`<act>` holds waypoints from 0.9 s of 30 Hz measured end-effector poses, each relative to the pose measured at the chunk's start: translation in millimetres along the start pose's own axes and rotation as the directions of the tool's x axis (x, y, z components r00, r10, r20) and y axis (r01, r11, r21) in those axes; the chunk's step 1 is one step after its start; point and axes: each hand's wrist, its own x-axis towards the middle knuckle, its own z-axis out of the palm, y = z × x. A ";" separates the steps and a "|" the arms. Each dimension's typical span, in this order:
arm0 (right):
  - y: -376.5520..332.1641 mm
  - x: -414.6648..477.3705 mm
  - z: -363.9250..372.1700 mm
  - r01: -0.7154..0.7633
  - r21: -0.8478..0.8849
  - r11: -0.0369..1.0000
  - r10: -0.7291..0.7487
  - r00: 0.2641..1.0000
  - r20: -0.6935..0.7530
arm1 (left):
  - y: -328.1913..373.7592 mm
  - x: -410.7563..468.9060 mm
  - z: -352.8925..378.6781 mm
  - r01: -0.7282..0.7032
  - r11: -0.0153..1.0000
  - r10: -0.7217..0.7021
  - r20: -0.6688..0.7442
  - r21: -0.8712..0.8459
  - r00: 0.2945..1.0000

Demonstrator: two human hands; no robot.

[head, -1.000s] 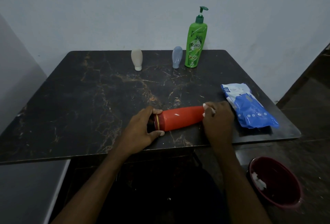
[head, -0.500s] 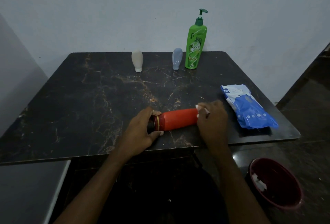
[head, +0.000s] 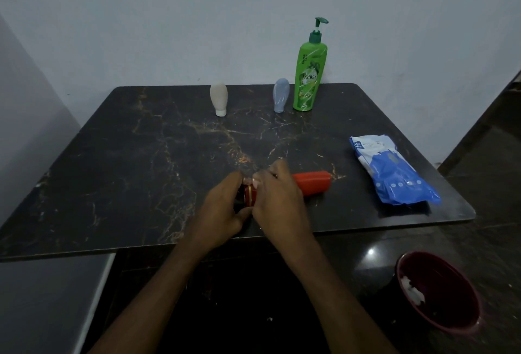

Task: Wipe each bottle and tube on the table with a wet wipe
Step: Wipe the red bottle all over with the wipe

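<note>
The red bottle (head: 311,183) lay on its side near the six o'clock edge of the dark marble table (head: 141,156), base pointing to three o'clock and cap to nine. The left hand (head: 222,209) gripped the cap end, fingers and thumb curled round it. The right hand (head: 277,198) was wrapped over the bottle's upper body, touching the left; a pale scrap at its fingertips was probably the wet wipe (head: 256,183), though most of it was hidden. At three o'clock from the bottle lay a blue and white wipes pack (head: 392,170). At the twelve o'clock edge stood a beige tube (head: 219,98), a grey-blue tube (head: 281,98) and a green pump bottle (head: 308,77). A dark red bowl (head: 451,317) sat on the floor at five o'clock.
</note>
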 end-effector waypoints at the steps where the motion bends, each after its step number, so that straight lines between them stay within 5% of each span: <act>1: 4.4 -1.0 0.2 0.025 -0.010 1.000 -0.026 1.000 -0.017 | -0.5 0.1 0.3 0.002 1.000 -0.002 -0.003 0.001 1.000; 7: 70.2 5.7 -17.5 -0.120 0.112 0.986 0.149 0.942 -0.300 | -0.5 0.9 1.3 0.029 1.000 -0.029 -0.010 -0.011 1.000; 11: 83.1 4.8 -19.0 -0.185 0.218 0.958 0.252 0.907 -0.338 | -0.9 1.4 1.4 0.024 1.000 -0.024 -0.020 -0.019 1.000; 14: 56.1 0.9 -4.0 -0.139 0.255 0.957 0.210 0.939 -0.274 | -0.4 1.0 1.5 0.027 0.999 -0.028 -0.022 -0.020 0.999; 21: 34.7 -10.2 5.3 0.203 0.264 0.943 -0.146 0.965 -0.220 | 0.2 0.8 0.9 0.027 0.999 -0.028 -0.028 -0.036 0.999; 27: 53.6 -28.4 16.0 0.271 0.206 0.940 -0.236 0.955 -0.177 | -1.7 2.4 1.2 0.004 0.999 -0.005 -0.033 -0.045 0.999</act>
